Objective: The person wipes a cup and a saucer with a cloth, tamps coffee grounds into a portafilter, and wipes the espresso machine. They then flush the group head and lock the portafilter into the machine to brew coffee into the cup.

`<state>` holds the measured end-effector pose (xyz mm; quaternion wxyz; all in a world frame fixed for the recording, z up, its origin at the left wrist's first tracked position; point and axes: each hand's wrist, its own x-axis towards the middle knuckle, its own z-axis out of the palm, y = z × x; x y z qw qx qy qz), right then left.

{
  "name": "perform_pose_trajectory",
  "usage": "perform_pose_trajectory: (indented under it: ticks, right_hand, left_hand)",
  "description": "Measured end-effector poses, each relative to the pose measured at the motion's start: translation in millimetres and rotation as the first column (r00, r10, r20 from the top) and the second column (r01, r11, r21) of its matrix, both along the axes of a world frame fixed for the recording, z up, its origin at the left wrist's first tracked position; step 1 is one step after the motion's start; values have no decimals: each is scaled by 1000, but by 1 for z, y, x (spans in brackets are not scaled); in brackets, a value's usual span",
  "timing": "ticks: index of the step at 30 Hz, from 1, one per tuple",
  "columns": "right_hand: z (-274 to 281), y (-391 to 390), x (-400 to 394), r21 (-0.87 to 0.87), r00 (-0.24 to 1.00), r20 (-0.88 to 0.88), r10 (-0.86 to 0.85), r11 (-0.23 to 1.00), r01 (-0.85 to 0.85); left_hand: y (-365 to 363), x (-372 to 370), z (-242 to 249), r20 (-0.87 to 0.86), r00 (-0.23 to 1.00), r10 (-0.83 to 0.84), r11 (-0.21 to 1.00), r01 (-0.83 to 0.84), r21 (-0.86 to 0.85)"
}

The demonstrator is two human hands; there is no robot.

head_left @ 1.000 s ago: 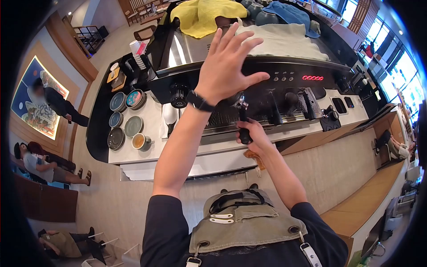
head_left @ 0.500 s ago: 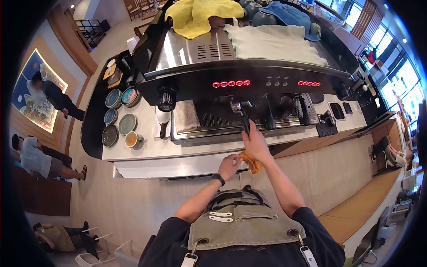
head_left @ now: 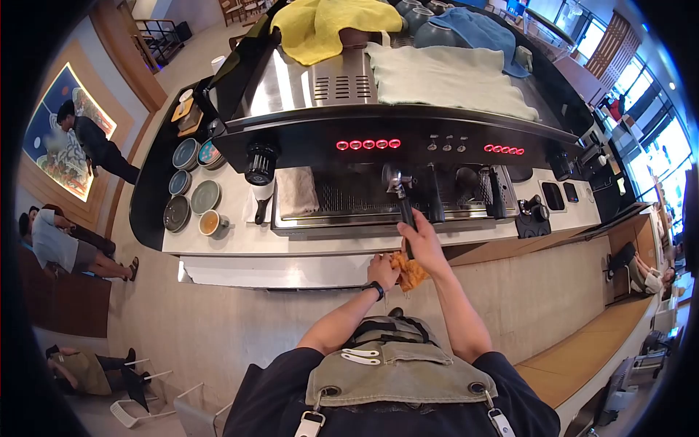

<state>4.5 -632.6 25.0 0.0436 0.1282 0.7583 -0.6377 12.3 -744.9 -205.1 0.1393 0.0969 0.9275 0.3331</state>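
My right hand [head_left: 424, 246] is closed around the black handle of a portafilter [head_left: 403, 200]. Its metal head points away from me, in front of the espresso machine [head_left: 306, 137] and above the drip tray [head_left: 335, 215]. Just below and to the left, my left hand [head_left: 383, 271] grips a crumpled orange cloth [head_left: 413, 274], close to the end of the handle. The inside of the portafilter basket is too small to make out. Another black portafilter handle [head_left: 436, 197] hangs from the machine right of my right hand, and a further one [head_left: 496, 195] sits farther right.
Stacked plates [head_left: 206, 197] and a cup with brown liquid [head_left: 210, 223] stand on the left counter. A folded cloth [head_left: 297, 191] lies at the tray's left end. Yellow [head_left: 320, 29] and pale green [head_left: 444, 76] cloths cover the machine top. A tamper [head_left: 535, 211] stands at right.
The portafilter has come slightly toward me and down with my right hand. My left hand has moved right, bringing the orange cloth nearer the handle's end. The view has shifted slightly.
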Motion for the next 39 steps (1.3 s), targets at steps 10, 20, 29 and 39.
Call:
perform_pose_trajectory:
  ticks: [10,20,29,39]
  right_hand:
    - [-23,16,8,-860,995,-77,61,500,-98]
    - [-39,16,6,-833,982,-151,113,520,-188]
    - [-14,-3,-4,323,969,-246,-23,940,105]
    - [-3,-28,0,636,979,-188,-81,749,184]
  left_hand:
    - [-71,16,44,752,653,-89,312,-699,644]
    - [-145,39,135,709,690,-145,-57,-721,690]
    - [-166,29,130,647,724,-237,-190,-688,700]
    - [-174,20,150,597,709,-376,-165,-685,710]
